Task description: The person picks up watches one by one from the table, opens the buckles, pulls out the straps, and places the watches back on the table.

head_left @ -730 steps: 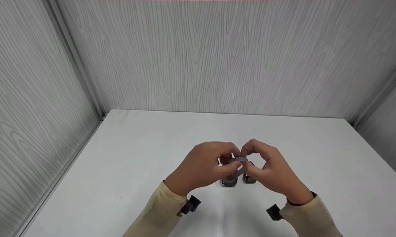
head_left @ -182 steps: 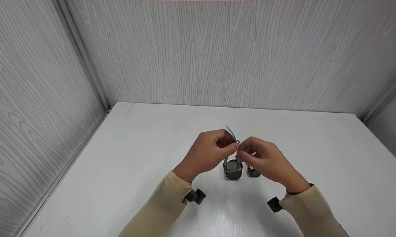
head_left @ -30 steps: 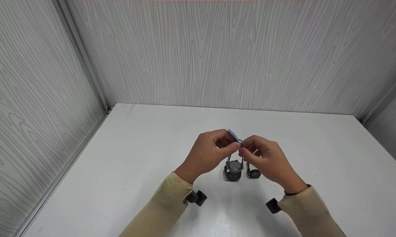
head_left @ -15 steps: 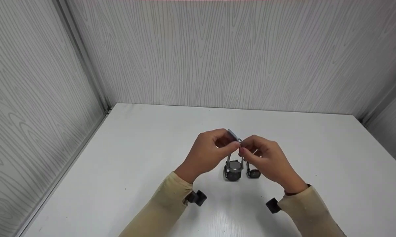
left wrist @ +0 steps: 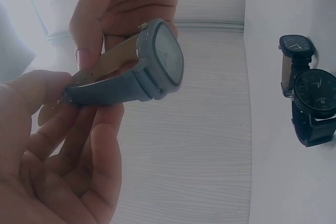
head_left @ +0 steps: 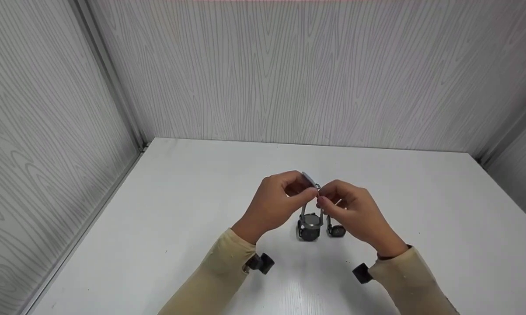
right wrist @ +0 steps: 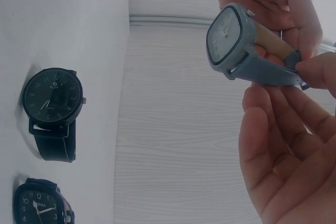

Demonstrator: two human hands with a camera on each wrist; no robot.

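Both hands work on one grey-blue wristwatch (right wrist: 231,38) with a squarish pale dial, its strap bent into a loop and its case hanging below the fingers. In the head view, my left hand (head_left: 280,201) pinches the strap from the left, and a strap end (head_left: 308,178) juts up past its fingers. My right hand (head_left: 354,208) pinches the strap from the other side, beside the metal buckle (head_left: 318,187). The left wrist view shows the tan inner face of the strap (left wrist: 113,59). Fingertips partly hide where the strap ends meet.
Beneath the hands, a round black watch (right wrist: 52,98) stands on the white table (head_left: 210,183). To its right is a smaller black watch (right wrist: 39,203) with a squarish dial. Patterned panels (head_left: 263,74) enclose the table at the back and sides.
Compared with 24 seconds ago, the strap end points up instead of lying level, and the watch case hangs lower. Over the last second, the hands and watch stay almost still.
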